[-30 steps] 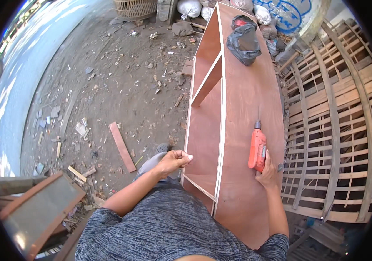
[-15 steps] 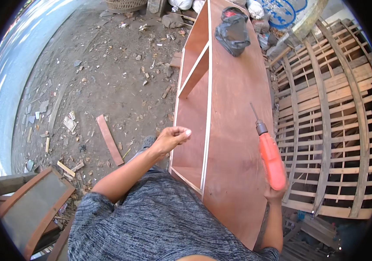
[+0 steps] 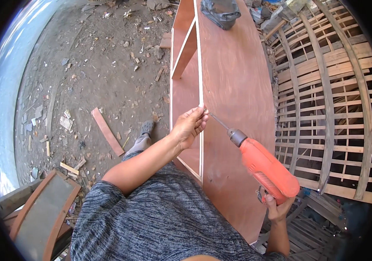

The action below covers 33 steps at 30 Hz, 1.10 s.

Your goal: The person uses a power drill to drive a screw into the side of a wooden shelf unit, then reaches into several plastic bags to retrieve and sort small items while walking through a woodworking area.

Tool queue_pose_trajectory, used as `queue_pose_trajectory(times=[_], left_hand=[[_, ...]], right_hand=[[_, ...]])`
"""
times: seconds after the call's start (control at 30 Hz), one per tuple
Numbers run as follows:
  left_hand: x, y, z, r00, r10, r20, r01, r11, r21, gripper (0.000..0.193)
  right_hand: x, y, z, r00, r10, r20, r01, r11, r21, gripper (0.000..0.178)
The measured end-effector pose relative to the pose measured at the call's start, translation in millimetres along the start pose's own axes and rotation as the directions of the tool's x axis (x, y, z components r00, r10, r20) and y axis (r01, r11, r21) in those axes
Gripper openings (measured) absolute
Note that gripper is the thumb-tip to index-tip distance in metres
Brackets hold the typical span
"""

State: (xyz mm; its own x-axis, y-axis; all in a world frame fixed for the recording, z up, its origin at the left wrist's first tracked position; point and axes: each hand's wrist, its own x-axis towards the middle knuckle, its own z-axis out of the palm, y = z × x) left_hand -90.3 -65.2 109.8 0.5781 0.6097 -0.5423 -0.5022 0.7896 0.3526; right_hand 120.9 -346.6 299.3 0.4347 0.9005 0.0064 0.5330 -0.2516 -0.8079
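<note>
The right hand (image 3: 281,209) grasped the orange drill (image 3: 269,167) by its handle near four o'clock, the bit (image 3: 220,121) aimed toward ten, seemingly to bring its tip to the left hand (image 3: 188,126). Those fingertips were pinched together just beside it, probably for fine control; whether they held something small could not be told. The wooden case (image 3: 233,74) stretched below from twelve to five, its flat panel supporting a black bag (image 3: 221,13) near twelve.
</note>
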Motion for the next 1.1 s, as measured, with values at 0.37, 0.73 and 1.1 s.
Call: queue_pose_trajectory(times=[0.37, 0.73, 1.1], left_hand=[[-6.6, -4.4, -3.8, 1.000, -0.019, 0.011, 0.020, 0.997, -0.074, 0.022], [-10.4, 2.1, -3.8, 0.997, 0.051, 0.060, -0.053, 0.998, 0.023, 0.017], [-12.8, -1.4, 10.8, 0.983, 0.029, 0.180, -0.016, 0.997, -0.074, 0.020]], right_hand=[[6.3, -4.7, 14.3, 1.000, 0.017, 0.005, -0.018, 0.998, 0.057, 0.053], [1.0, 1.4, 6.6, 0.999, 0.024, 0.035, -0.026, 0.999, 0.040, 0.056], [-23.3, 22.8, 13.9, 0.985, -0.106, 0.133, 0.138, 0.956, -0.259, 0.074]])
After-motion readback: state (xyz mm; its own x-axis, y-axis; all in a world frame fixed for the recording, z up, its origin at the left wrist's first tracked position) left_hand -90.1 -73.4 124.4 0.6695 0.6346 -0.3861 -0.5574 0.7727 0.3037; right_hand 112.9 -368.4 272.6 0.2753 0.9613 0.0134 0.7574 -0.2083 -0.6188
